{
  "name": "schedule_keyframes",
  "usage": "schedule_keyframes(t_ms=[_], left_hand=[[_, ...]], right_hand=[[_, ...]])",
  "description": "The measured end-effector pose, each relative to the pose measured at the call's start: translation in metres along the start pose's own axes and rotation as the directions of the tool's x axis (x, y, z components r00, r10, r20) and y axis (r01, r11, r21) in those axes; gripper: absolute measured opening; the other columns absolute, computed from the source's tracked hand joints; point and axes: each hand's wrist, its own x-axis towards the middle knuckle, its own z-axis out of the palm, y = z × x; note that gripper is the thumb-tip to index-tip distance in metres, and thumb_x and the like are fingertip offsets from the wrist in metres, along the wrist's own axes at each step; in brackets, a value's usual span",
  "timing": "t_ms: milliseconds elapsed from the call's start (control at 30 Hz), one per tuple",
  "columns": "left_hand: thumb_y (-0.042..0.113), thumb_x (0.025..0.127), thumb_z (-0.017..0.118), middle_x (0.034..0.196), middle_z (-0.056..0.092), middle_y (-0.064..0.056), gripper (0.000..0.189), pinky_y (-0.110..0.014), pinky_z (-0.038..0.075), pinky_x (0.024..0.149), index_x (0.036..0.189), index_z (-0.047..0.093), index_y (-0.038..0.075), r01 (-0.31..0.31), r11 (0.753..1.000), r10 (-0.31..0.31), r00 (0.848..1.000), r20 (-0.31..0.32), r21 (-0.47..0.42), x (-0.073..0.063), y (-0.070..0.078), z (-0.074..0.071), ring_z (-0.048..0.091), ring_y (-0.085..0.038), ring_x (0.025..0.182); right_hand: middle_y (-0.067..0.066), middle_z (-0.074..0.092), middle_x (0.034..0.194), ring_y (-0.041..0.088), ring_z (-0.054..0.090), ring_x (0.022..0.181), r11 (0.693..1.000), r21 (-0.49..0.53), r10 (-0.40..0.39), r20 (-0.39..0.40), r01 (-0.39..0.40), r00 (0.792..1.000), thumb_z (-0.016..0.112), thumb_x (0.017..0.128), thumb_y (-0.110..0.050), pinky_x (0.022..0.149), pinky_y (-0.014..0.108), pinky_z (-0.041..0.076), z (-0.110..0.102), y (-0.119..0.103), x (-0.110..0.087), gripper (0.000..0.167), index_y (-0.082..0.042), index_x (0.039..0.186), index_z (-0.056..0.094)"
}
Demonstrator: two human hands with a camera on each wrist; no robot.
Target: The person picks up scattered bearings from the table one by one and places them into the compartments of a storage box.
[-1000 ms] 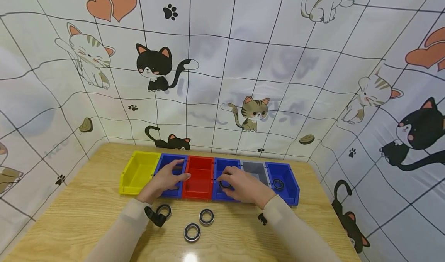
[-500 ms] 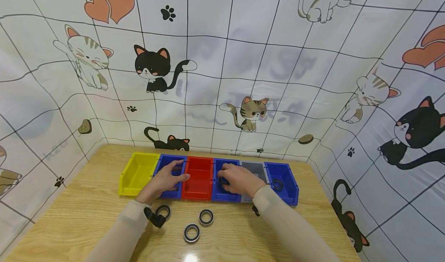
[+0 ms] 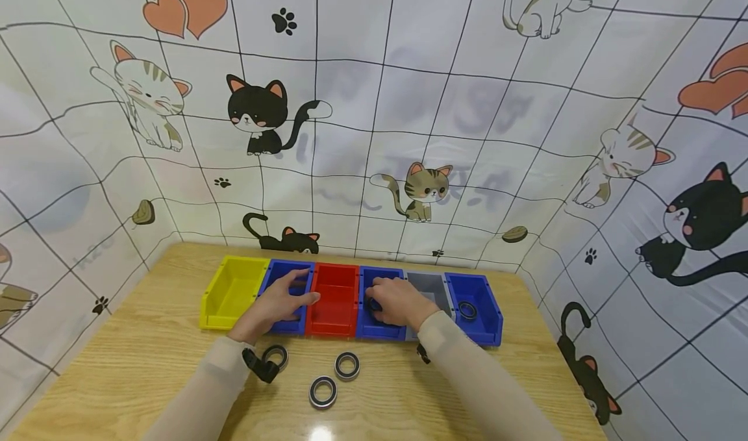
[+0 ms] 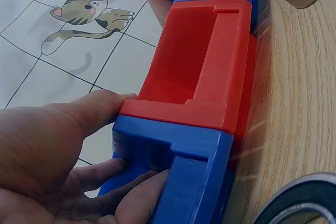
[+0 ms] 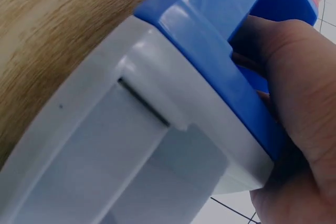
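Note:
In the head view my right hand [image 3: 403, 300] reaches down into the blue bin [image 3: 380, 330] right of the red bin [image 3: 334, 298]. Its fingers curl around a ball bearing [image 3: 373, 304], mostly hidden beneath them. The right wrist view shows that hand's fingers inside the blue bin, with the bearing out of sight. My left hand [image 3: 286, 298] lies spread over the other blue bin [image 3: 292, 325]. In the left wrist view its fingers [image 4: 139, 198] extend into that bin, holding nothing visible, while the thumb touches the red bin's rim.
Three bearings lie on the wooden table in front: one [image 3: 274, 356] beside my left wrist, another [image 3: 347, 365] and a third [image 3: 323, 391]. A yellow bin [image 3: 234, 291] ends the row at left. At right are a grey bin [image 3: 429, 285] and a blue bin holding a bearing [image 3: 467, 310].
My right hand has lowered further into its blue bin, the fingers drawing in and covering more of the bearing; its wrist shifted left. The left hand stays in place.

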Motion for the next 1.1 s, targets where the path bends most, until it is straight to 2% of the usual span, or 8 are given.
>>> schedule_keyframes(t_ms=[300,533,667,833,900,1000,1100], left_hand=[[0.033,0.11,0.084,0.175,0.051,-0.035,0.087,-0.064,0.069,0.105,0.181,0.038,0.01,-0.002,1.0,0.002,1.0,-0.001,0.002,0.0,0.001,0.001,0.07,-0.057,0.144],[0.034,0.111,0.082,0.174,0.051,-0.036,0.087,-0.064,0.069,0.105,0.181,0.037,0.009,-0.016,1.0,0.016,1.0,-0.004,0.019,-0.002,0.001,0.0,0.071,-0.056,0.143],[0.034,0.111,0.081,0.174,0.051,-0.036,0.087,-0.064,0.069,0.105,0.182,0.036,0.009,-0.017,0.999,0.017,1.0,0.0,0.027,-0.004,0.001,0.0,0.072,-0.056,0.143],[0.034,0.112,0.081,0.174,0.05,-0.037,0.087,-0.065,0.069,0.105,0.182,0.036,0.008,-0.019,1.0,0.019,1.0,0.003,0.025,-0.005,0.003,0.0,0.071,-0.056,0.143],[0.035,0.111,0.081,0.175,0.05,-0.036,0.087,-0.065,0.069,0.106,0.182,0.036,0.01,-0.009,1.0,0.009,1.0,0.002,0.022,-0.006,0.003,0.0,0.07,-0.056,0.144],[0.036,0.112,0.081,0.175,0.049,-0.036,0.087,-0.064,0.068,0.107,0.182,0.035,0.011,-0.002,1.0,0.002,1.0,0.004,0.026,-0.006,0.004,0.001,0.069,-0.056,0.146],[0.036,0.112,0.08,0.176,0.048,-0.036,0.087,-0.064,0.068,0.108,0.182,0.035,0.011,0.003,1.0,-0.003,1.0,0.007,0.028,-0.006,0.003,0.0,0.068,-0.057,0.147]], right_hand=[[0.006,0.08,0.124,0.023,0.08,0.107,1.0,0.018,0.013,-0.019,-0.012,1.0,0.094,0.102,-0.032,0.099,0.043,0.073,-0.003,0.001,-0.003,0.042,-0.014,0.138,0.084],[0.007,0.08,0.132,0.024,0.08,0.115,0.996,0.091,0.014,-0.065,-0.008,0.998,0.091,0.104,-0.03,0.101,0.041,0.072,-0.011,0.0,-0.013,0.042,-0.014,0.143,0.083],[0.006,0.079,0.138,0.024,0.079,0.12,0.985,0.17,0.047,-0.119,-0.027,0.992,0.088,0.108,-0.03,0.105,0.042,0.071,-0.019,0.0,-0.023,0.041,-0.016,0.145,0.082],[0.011,0.077,0.146,0.027,0.079,0.122,0.959,0.271,0.14,-0.188,-0.085,0.972,0.085,0.109,-0.028,0.102,0.044,0.071,-0.027,0.008,-0.04,0.041,-0.016,0.148,0.08],[0.013,0.075,0.147,0.027,0.08,0.113,0.944,0.307,0.188,-0.204,-0.119,0.961,0.084,0.11,-0.027,0.095,0.043,0.072,-0.028,0.013,-0.046,0.042,-0.015,0.15,0.078],[0.016,0.075,0.142,0.026,0.079,0.103,0.91,0.377,0.27,-0.218,-0.174,0.938,0.083,0.111,-0.023,0.086,0.043,0.071,-0.027,0.023,-0.054,0.042,-0.012,0.151,0.076],[0.018,0.077,0.135,0.027,0.079,0.102,0.854,0.477,0.343,-0.211,-0.21,0.915,0.083,0.11,-0.018,0.085,0.044,0.071,-0.024,0.032,-0.06,0.043,-0.006,0.15,0.075]])
